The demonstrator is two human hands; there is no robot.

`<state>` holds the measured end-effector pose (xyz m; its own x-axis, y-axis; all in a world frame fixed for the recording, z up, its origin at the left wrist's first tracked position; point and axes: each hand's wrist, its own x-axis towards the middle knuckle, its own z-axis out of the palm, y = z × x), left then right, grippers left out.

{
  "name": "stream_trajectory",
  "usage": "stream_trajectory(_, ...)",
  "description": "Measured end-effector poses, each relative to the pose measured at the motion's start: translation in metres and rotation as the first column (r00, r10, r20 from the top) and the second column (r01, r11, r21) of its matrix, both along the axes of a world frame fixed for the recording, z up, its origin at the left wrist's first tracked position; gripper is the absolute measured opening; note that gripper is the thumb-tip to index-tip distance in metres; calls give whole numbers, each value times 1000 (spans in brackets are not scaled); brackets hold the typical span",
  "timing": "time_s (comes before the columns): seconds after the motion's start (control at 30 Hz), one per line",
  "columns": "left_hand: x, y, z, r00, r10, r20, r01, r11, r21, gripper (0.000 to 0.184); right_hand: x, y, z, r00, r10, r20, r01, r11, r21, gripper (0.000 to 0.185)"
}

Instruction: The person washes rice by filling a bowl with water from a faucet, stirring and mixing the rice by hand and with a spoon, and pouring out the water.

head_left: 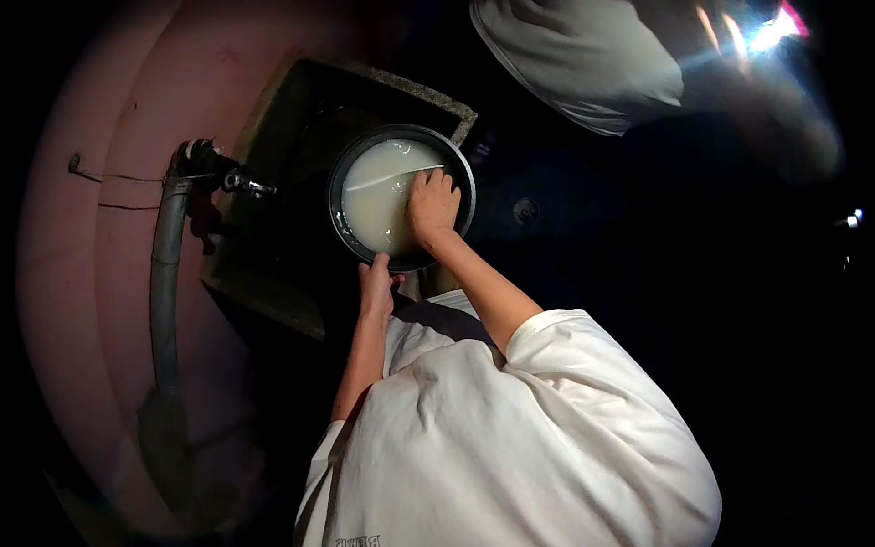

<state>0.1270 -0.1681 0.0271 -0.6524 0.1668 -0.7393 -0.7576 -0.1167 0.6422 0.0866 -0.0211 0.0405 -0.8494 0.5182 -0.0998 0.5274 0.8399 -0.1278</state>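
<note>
A round dark pot (470, 187) with a metallic rim holds cloudy whitish liquid (369, 205). My left hand (375, 283) grips the pot's near rim, thumb on top and fingers underneath. Inside the pot, against its right side, my right hand (433, 205) reaches down into the liquid. Its fingers are bent and slightly apart, with the tips hidden. A thin white streak (392, 179) crosses the liquid just beyond those fingers; whether it is a stick or a reflection I cannot tell.
A concrete basin (424, 89) lies beneath and behind the pot. To the left, a metal tap (248, 184) on a grey pipe (167, 264) stands by a pink wall (68, 301). Another person's pale clothing (583, 55) and a bright lamp (773, 33) show at upper right.
</note>
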Motion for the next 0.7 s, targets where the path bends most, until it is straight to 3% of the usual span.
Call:
stream_trajectory(0.1, -1, 2, 1, 1000, 15, -5, -15, 1000, 5, 15, -5, 0, 8, 999, 1, -45, -4, 998, -65, 18)
stream_trajectory(0.17, 2, -1, -6, 1000, 26, -16, -25, 999, 40, 16, -7, -4, 12, 977, 4, -215, -100, 894, -437, 21)
stream_trajectory(0.2, 2, -1, -4, 999, 30, -17, -29, 999, 39, 16, -15, -1, 9, 992, 11, -122, -80, 811, -580, 23)
stream_trajectory(0.27, 0, 2, 6, 1000, 19, -12, -19, 1000, 13, 15, -26, 4, -21, 995, -16, -103, -48, 805, -592, 26)
stream_trajectory(0.37, -2, 0, 9, 999, -35, 13, 34, 999, 32, 15, -28, 3, -14, 991, -78, -109, -6, 788, -615, 30)
stream_trajectory(0.43, -3, 3, 11, 999, 14, 29, -14, 1000, 4, 15, -24, 1, -3, 958, -256, -127, 59, 611, -789, 30)
stream_trajectory(0.5, -5, 3, 16, 994, 51, 93, -51, 999, 1, 15, -14, 1, 3, 954, -256, -153, 26, 582, -813, 21)
stream_trajectory(0.57, -8, 2, 23, 993, 38, 108, -38, 999, 1, 16, -5, 1, 1, 921, -385, -60, 43, 255, -966, 9)
stream_trajectory(0.6, -10, 2, 25, 992, 15, 122, -15, 1000, 0, 16, -4, 5, 0, 921, -385, -60, -2, 149, -989, 13)
stream_trajectory(0.63, -12, 0, 26, 993, 25, 118, -25, 1000, -2, 16, -4, 9, -1, 925, -376, -62, -7, 146, -989, 13)
stream_trajectory(0.7, -14, -3, 26, 995, 6, 102, -1, 999, -48, 12, -6, 13, 2, 936, -5, -351, -257, 671, -695, 17)
